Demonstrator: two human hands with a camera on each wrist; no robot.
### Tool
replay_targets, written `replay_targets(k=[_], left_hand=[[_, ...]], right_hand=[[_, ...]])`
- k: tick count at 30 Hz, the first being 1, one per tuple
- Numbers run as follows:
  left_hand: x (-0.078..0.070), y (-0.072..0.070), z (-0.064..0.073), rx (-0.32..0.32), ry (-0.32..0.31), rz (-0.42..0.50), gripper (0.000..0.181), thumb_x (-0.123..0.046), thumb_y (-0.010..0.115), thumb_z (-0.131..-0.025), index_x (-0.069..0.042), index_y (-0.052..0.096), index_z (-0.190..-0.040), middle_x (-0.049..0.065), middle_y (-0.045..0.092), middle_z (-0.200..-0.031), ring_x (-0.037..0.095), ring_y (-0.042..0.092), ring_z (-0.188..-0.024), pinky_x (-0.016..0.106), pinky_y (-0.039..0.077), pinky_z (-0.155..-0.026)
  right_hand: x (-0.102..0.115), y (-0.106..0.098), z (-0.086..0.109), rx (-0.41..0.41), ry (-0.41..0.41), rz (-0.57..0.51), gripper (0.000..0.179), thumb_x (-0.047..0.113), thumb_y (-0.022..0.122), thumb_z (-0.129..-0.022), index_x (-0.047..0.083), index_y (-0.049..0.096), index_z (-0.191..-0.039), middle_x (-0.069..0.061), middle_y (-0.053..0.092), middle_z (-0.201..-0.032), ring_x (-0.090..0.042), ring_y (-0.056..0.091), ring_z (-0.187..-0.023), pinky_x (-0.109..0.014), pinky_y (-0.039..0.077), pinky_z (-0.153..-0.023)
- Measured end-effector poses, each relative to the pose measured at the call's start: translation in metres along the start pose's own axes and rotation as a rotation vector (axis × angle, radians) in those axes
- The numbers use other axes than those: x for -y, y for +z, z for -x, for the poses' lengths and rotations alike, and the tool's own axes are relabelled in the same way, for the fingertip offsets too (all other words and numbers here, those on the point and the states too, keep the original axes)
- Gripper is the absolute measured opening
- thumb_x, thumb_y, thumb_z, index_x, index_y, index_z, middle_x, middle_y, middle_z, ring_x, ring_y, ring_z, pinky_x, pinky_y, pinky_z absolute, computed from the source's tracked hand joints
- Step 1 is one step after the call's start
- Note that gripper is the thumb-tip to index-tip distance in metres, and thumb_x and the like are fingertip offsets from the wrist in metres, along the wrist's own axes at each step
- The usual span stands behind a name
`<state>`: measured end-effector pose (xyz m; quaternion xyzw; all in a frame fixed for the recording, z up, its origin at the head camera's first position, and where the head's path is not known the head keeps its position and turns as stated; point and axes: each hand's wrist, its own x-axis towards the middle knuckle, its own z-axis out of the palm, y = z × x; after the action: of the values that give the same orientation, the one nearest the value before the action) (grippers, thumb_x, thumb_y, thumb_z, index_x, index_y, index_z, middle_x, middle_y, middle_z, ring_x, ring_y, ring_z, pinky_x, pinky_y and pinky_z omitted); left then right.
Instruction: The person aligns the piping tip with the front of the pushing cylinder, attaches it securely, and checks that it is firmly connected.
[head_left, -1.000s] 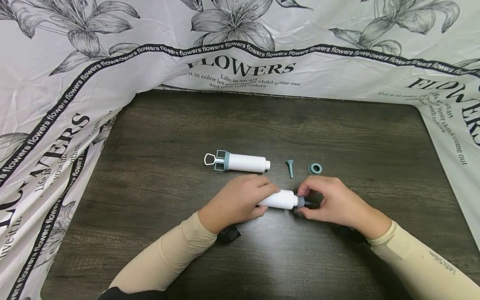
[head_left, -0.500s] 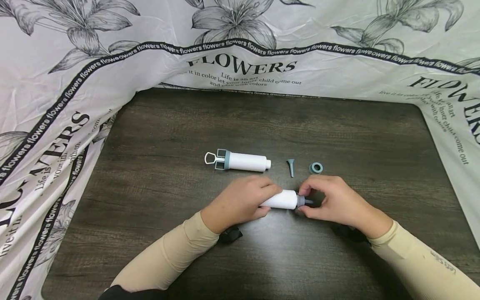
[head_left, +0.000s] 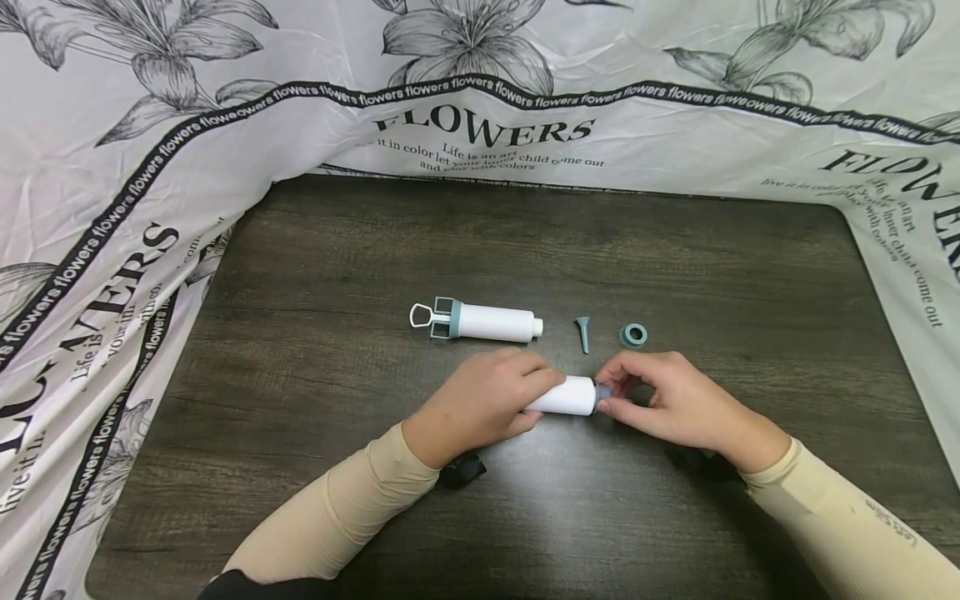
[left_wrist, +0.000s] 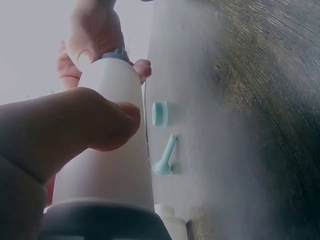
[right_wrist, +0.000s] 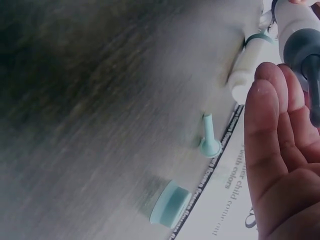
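My left hand (head_left: 476, 404) grips a white syringe barrel (head_left: 570, 396) from above, holding it sideways low over the table. The left wrist view shows the thumb lying across the barrel and a dark grey collar (left_wrist: 105, 222) at its rear end. At the front end is a grey ring cap (right_wrist: 300, 45) with a slim grey nozzle (right_wrist: 314, 92) sticking out of it. My right hand (head_left: 671, 404) pinches this cap between thumb and fingers, the fingers largely covering it in the head view. In the right wrist view, the fingertips lie right beside the cap.
Behind the hands lies a second white syringe (head_left: 495, 323) with teal finger grips and a white loop handle. A teal nozzle (head_left: 583, 335) and a teal ring cap (head_left: 626, 337) lie to its right on the dark wooden table (head_left: 375, 242). Flower-printed cloth (head_left: 480, 150) surrounds the table.
My right thumb and fingers have closed in over the grey cap and nozzle, covering more of them. The left hand and barrel have shifted very slightly to the right.
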<state>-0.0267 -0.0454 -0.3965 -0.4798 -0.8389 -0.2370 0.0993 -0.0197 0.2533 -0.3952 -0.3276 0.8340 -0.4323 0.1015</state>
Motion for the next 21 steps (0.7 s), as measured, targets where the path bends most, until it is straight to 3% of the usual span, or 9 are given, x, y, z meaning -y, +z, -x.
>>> replay_targets(k=[5,8,16,21], left_hand=[[-0.0004,-0.0007,-0.0002,-0.003,0.009,-0.013,0.043,-0.013,0.089,-0.077,-0.013,0.074,-0.117,0.000,0.071,-0.107,0.016,0.068,-0.092,0.032,0.058,-0.076],[-0.0005,-0.0009,-0.0001,-0.008,0.011,-0.016,0.043,-0.013,0.089,-0.076,-0.013,0.074,-0.117,0.000,0.071,-0.107,0.016,0.068,-0.091,0.032,0.058,-0.075],[-0.0016,-0.0008,-0.0003,-0.016,0.017,-0.032,0.043,-0.015,0.088,-0.077,-0.015,0.074,-0.118,-0.002,0.070,-0.108,0.016,0.067,-0.091,0.032,0.058,-0.073],[-0.0027,-0.0026,0.0003,-0.006,0.012,-0.049,0.043,-0.016,0.088,-0.078,-0.015,0.074,-0.119,-0.002,0.071,-0.108,0.016,0.068,-0.092,0.032,0.058,-0.073]], right_hand=[[-0.0010,-0.0016,-0.0012,0.027,0.007,-0.007,0.026,0.006,0.078,-0.096,0.024,0.072,-0.114,0.012,0.073,-0.094,-0.008,0.067,-0.078,-0.028,0.055,-0.060],[-0.0008,-0.0029,-0.0014,0.038,0.031,-0.024,0.023,0.006,0.075,-0.099,0.024,0.074,-0.113,0.009,0.073,-0.092,-0.008,0.064,-0.073,-0.028,0.053,-0.058],[-0.0003,0.0005,0.0013,0.028,0.019,-0.004,0.039,0.009,0.091,-0.085,0.023,0.071,-0.115,0.013,0.073,-0.096,-0.010,0.071,-0.081,-0.028,0.059,-0.066],[-0.0008,0.0030,-0.0002,0.034,0.048,-0.062,0.041,0.008,0.089,-0.087,0.022,0.064,-0.116,0.011,0.074,-0.094,-0.011,0.071,-0.081,-0.026,0.056,-0.056]])
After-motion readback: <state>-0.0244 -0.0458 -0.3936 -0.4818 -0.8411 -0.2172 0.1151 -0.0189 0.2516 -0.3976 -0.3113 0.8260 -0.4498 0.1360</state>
